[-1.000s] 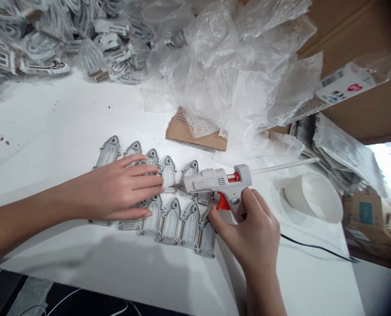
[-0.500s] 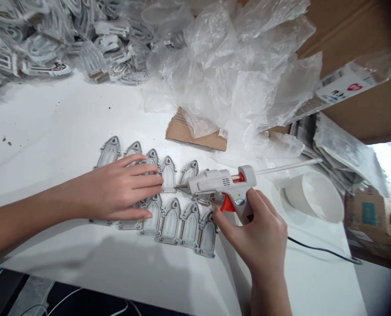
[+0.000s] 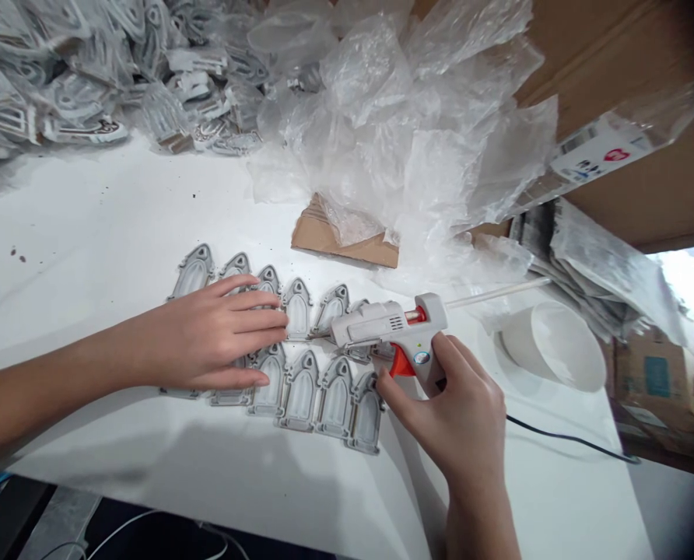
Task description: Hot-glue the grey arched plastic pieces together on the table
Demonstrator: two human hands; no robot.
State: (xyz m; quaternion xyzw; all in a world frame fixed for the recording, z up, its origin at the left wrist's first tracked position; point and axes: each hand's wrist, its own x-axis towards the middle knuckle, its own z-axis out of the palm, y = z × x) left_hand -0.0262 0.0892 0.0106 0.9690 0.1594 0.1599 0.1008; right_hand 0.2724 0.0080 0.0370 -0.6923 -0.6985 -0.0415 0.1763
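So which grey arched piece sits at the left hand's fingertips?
The far row's fourth piece from the left: uncovered, its edge at the left hand's fingertips.

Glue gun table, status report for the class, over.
Right hand gripping glue gun, above the arched pieces. Left hand flat on the pieces. Plastic film heaped beyond.

One left hand (image 3: 207, 334), one right hand (image 3: 457, 435), one glue gun (image 3: 382, 327), one bowl (image 3: 557, 346) — and at least twelve arched grey pieces (image 3: 298, 309).
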